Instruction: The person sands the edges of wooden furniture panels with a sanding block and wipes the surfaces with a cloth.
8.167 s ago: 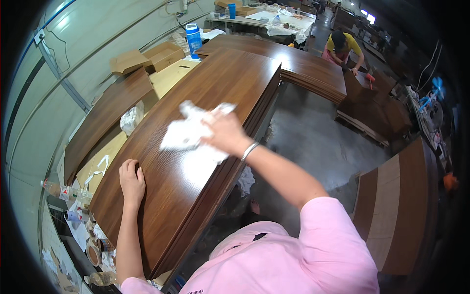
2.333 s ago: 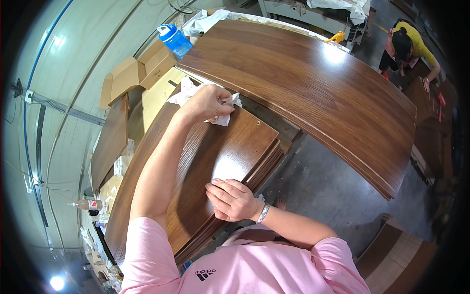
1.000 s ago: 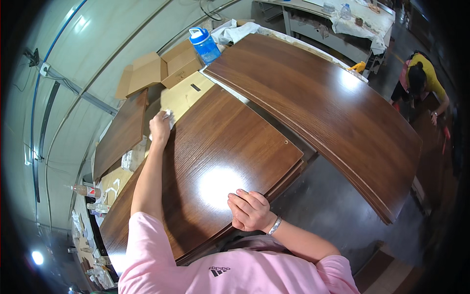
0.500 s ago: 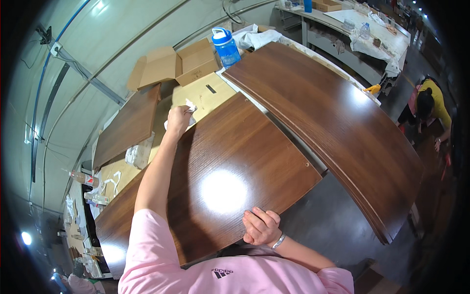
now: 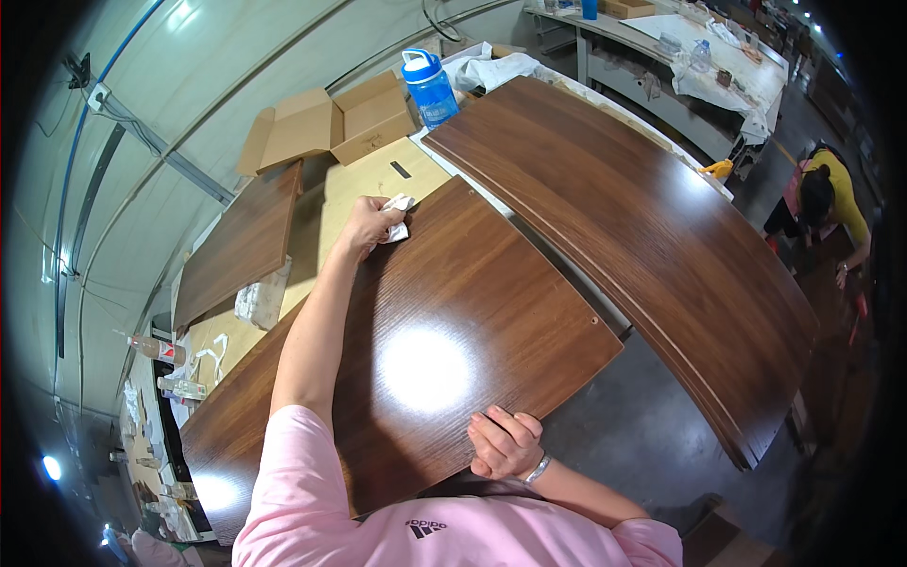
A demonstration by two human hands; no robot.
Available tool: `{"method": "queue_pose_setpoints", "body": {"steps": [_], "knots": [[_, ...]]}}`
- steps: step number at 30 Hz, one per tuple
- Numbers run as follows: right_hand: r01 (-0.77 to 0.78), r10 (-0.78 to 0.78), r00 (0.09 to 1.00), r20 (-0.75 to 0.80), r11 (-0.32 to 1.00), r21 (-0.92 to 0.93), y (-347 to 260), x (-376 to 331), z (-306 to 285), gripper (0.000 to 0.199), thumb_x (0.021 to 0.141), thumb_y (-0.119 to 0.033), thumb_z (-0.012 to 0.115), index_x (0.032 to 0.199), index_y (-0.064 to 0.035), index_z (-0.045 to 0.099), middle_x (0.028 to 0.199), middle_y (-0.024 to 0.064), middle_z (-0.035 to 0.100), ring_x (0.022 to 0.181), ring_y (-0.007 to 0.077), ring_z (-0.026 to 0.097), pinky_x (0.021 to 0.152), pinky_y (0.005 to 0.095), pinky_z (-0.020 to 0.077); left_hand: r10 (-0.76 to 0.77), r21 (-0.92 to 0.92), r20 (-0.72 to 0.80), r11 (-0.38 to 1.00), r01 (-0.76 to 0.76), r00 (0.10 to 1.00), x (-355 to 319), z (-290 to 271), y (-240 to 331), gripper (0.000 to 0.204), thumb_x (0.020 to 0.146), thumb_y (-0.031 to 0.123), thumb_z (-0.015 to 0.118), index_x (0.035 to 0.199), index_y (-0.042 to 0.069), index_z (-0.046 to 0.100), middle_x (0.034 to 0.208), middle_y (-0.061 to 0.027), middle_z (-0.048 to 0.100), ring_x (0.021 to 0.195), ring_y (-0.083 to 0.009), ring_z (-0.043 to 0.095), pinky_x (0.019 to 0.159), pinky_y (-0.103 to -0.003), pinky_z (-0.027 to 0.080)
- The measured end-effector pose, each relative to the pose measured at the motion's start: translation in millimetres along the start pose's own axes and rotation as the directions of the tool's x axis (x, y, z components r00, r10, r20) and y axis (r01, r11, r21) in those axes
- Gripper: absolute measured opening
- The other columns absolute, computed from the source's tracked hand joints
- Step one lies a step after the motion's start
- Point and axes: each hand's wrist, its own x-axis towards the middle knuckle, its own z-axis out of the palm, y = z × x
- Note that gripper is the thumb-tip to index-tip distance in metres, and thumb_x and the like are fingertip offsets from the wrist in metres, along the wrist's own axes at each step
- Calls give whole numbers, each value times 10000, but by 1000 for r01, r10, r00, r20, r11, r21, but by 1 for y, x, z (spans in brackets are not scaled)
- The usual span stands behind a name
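**A shiny panel point(image 5: 515, 302) that could slip or take a scratch**

We see the panel in front of the body, with its right corner reaching out above the floor point(image 5: 614, 425). Our left hand point(image 5: 367, 227) is closed around a white cloth point(image 5: 401, 202) at the far left edge. Our right hand point(image 5: 507, 444) has its fingers curled at the near edge; whether it grips from below, we cannot tell.

The surface looks smooth, so in our judgement a one-sided push could make the panel slide. Its corner might then strike the stack point(image 5: 624, 217), because only a narrow gap separates them. Grit in the cloth could mark the finish, and the metal bracelet point(image 5: 539, 468) on our right wrist could scrape the edge. A knock on the stack might also tip the blue bottle point(image 5: 430, 93), which stands just beside its corner.

About containers: the blue bottle is lidded, and we cannot tell how full it is. The carton point(image 5: 326, 128) has open flaps; its bottom is hidden from us. At the left are a brownish bottle point(image 5: 156, 349) and a clear bottle point(image 5: 181, 387), with contents too unclear to name.
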Motion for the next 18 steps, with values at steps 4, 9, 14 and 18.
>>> {"method": "queue_pose_setpoints", "body": {"steps": [4,9,14,18], "knots": [[2,-2,1000,-9,1000,-6,1,1,1,467,1007,-389,308,1016,-145,705,1145,4,686,1118,187,586,1009,390,354,26,48,-9,999,-25,1000,-7,4,7,175,794,115,735,886,-33,721,672,-7,631,523,-66,528,431,-234,353],[9,-9,1000,-13,1000,5,-1,2,1,462,1006,-386,310,1020,-142,702,1144,5,687,1118,187,586,1004,391,354,109,62,-88,993,-104,990,-13,1,0,176,787,111,704,883,-35,725,649,-11,626,521,-72,527,431,-239,357],[2,-2,1000,-12,1000,-9,1,-1,1,456,1000,-386,317,1020,-143,702,1144,-2,687,1113,185,589,1011,392,348,375,64,-61,926,-372,925,-87,78,34,318,812,-10,633,1127,-12,681,820,-89,702,671,-128,646,571,-284,527],[2,-2,1000,21,1000,-15,3,-1,-6,361,914,-339,392,996,-167,698,1153,-1,689,1132,175,589,1074,386,312,685,-23,701,300,-954,199,-165,135,60,525,752,59,666,1274,102,632,1300,-150,597,1211,-291,549,1107,-501,343]]}}
